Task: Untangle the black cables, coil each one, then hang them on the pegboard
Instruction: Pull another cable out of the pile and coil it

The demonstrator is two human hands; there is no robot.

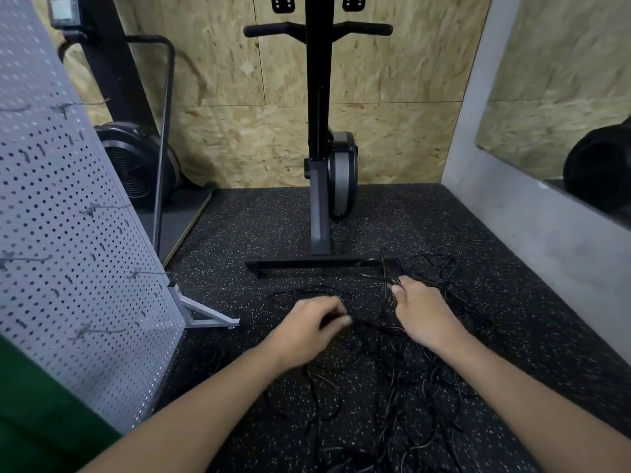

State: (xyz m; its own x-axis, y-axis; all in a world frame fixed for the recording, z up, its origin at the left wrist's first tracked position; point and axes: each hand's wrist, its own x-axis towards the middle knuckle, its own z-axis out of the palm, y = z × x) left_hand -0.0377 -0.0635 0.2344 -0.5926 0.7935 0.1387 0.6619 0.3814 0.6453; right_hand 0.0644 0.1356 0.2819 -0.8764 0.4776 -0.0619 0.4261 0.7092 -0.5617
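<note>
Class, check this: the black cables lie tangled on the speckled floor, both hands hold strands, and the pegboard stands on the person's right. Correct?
No. The head view shows the pegboard on the person's left. The black cables do lie tangled on the speckled floor, with left hand and right hand each holding strands.

Speckled black rubber floor point(273, 227), chipboard wall point(239, 80), upright exercise machine point(319, 131).

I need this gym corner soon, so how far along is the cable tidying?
Done: nothing yet. No coil is visible, and the pegboard hooks in view look bare.
In hand: the left hand pinches one strand and the right hand grips a few from the tangle of black cables on the floor.
Left: untangling, coiling each cable, then hanging them all.
</note>
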